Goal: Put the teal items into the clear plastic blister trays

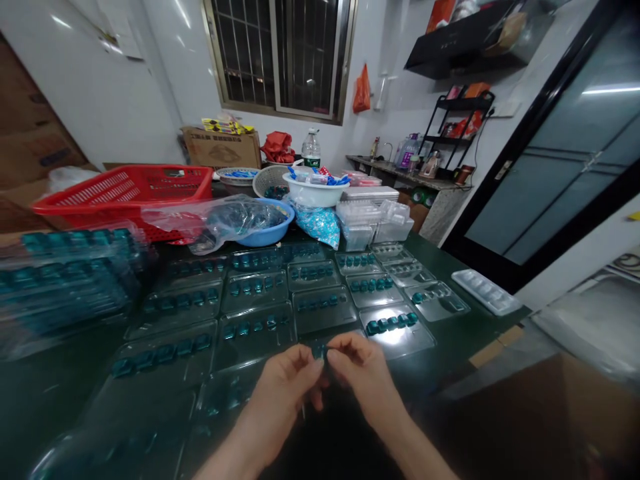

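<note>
Near the table's front edge my left hand (287, 383) and my right hand (364, 377) meet, fingertips pinched close together. Between them is a small, thin bluish-clear piece (321, 351); its kind is too small to make out, and the fingers cover most of it. Just beyond my right hand lies a clear plastic tray (417, 340) with a row of dark teal cube-shaped pieces (393, 323). Similar trays with teal pieces spread to the left and further back, among them one tray (285, 343) beyond my left hand. The tray (460, 308) at the right has fewer teal pieces.
Stacked trays (65, 287) stand at the left edge. Behind the rows are a red basket (120, 210), a blue basin (275, 233), a white bowl (316, 193) and clear plastic boxes (356, 233). A white tray (485, 291) lies at the right edge, a cardboard box (575, 393) below it.
</note>
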`<control>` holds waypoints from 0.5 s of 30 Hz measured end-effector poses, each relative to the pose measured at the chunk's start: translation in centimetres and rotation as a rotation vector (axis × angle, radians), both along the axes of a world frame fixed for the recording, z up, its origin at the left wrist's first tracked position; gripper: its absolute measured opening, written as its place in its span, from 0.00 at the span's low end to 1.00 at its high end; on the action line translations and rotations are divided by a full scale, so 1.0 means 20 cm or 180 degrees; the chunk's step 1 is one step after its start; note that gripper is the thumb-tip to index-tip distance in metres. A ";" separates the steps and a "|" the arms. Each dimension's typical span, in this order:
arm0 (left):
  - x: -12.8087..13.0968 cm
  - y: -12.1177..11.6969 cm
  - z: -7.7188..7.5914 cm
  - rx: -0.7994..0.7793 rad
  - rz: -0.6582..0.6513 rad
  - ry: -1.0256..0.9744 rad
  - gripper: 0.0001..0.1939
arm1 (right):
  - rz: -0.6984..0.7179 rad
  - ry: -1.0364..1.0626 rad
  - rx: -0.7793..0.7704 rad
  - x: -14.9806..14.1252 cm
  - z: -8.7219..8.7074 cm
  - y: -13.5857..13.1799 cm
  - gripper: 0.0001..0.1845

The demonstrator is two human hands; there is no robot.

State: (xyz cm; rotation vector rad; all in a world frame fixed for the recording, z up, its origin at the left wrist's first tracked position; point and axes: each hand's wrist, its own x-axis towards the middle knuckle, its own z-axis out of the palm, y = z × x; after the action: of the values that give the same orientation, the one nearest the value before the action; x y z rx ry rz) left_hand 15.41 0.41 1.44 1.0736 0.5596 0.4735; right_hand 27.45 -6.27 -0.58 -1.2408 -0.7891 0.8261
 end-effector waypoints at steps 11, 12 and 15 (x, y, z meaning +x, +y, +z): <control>-0.02 0.05 0.05 0.0700 0.0243 0.0278 0.14 | -0.0173 -0.1096 0.0139 -0.03 0.00 0.02 0.08; -0.02 0.05 0.06 0.0790 0.0273 0.0375 0.13 | -0.0189 -0.1340 0.0181 -0.03 0.01 0.02 0.08; -0.03 0.05 0.08 0.0914 0.0349 0.0525 0.13 | -0.0244 -0.1734 0.0270 -0.03 0.01 0.03 0.06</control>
State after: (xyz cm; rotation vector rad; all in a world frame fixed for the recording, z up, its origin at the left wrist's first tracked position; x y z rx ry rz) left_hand 14.88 1.42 2.99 1.3694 0.7132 0.5765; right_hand 26.81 -5.71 -0.31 -1.4294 -1.1894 0.3835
